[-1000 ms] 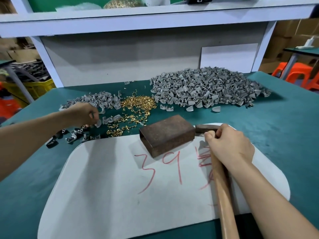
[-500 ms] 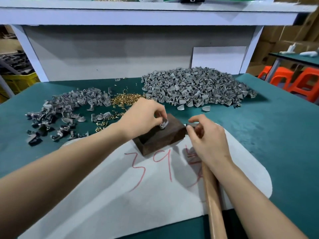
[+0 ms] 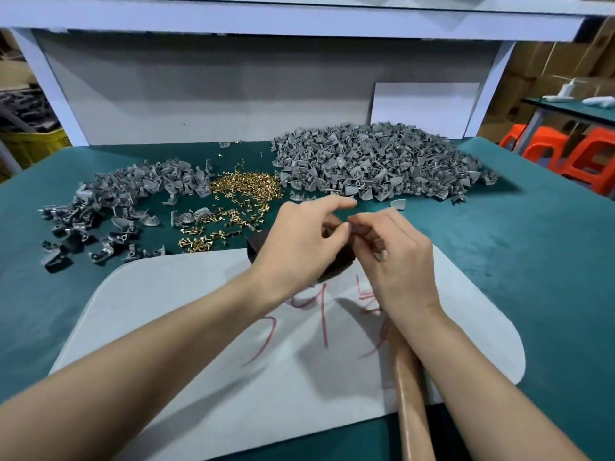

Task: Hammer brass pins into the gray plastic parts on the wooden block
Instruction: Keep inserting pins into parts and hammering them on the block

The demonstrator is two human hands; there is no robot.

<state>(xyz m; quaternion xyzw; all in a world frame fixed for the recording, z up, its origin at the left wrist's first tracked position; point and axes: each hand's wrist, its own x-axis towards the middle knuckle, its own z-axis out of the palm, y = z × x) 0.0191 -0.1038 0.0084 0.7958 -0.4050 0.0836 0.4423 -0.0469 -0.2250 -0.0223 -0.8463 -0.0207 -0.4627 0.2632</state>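
- I am watching the left hand (image 3: 299, 241) and the right hand (image 3: 397, 261) meeting fingertip to fingertip just above the wooden block (image 3: 337, 264).
- The block is showing as a dark brown, worn slab sitting on the far part of the white mat (image 3: 186, 327). The hands are covering most of it, leaving one corner at the left and a strip between the wrists.
- Both hands are curling their fingers into a pinch. Whatever lies between the tips is hidden, so I cannot tell what either one is holding, if anything.
- The hammer handle (image 3: 411, 397), pale smooth wood, is running from under the right wrist towards me. Its head is hidden, and I cannot tell whether the palm is gripping it.
- The brass pins (image 3: 248, 186) are glinting gold in a loose heap on the green table (image 3: 539, 267) beyond the block. They are lying between the big pile of gray plastic parts (image 3: 376, 161) on the right and a smaller scatter (image 3: 126, 201) on the left.
- Red strokes (image 3: 324, 324) are showing on the mat near the wrists.
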